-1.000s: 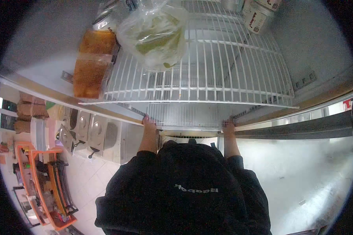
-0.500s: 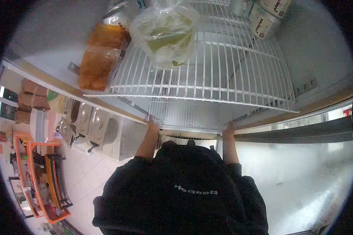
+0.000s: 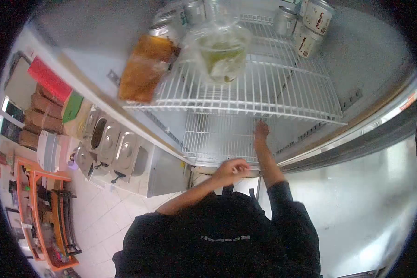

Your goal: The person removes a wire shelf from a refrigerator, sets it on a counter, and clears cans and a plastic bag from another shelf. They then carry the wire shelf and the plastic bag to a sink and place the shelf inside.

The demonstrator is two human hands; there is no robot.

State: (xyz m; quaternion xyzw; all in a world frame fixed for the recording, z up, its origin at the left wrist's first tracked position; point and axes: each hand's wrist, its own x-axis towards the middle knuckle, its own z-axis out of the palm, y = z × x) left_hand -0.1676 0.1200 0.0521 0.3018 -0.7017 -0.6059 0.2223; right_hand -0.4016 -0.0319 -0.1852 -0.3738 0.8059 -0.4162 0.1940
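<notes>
My left hand (image 3: 234, 170) is in front of my body, at the front edge of the open fridge. Its fingers are loosely bent and slightly blurred, with nothing visible in them. Deeper inside, my right hand (image 3: 262, 130) reaches below the upper wire shelf (image 3: 292, 104), beside the lower wire shelf (image 3: 217, 139). Its fingers point inward; whether they touch or grip the lower shelf I cannot make out. On the upper shelf sit an orange-brown packet (image 3: 146, 69) and a clear plastic bag with green contents (image 3: 224, 55).
Cans (image 3: 285, 21) and white labelled tubs (image 3: 308, 41) stand at the back of the upper shelf. The fridge door (image 3: 347, 208) hangs open to the right. At left are a counter with lidded steel pans (image 3: 125, 150) and an orange rack (image 3: 39, 204) on the tiled floor.
Both hands have left the fridge's side edges. The left has swung across toward the middle; the right has moved further inside. The view has shifted, and the shelf appears farther right.
</notes>
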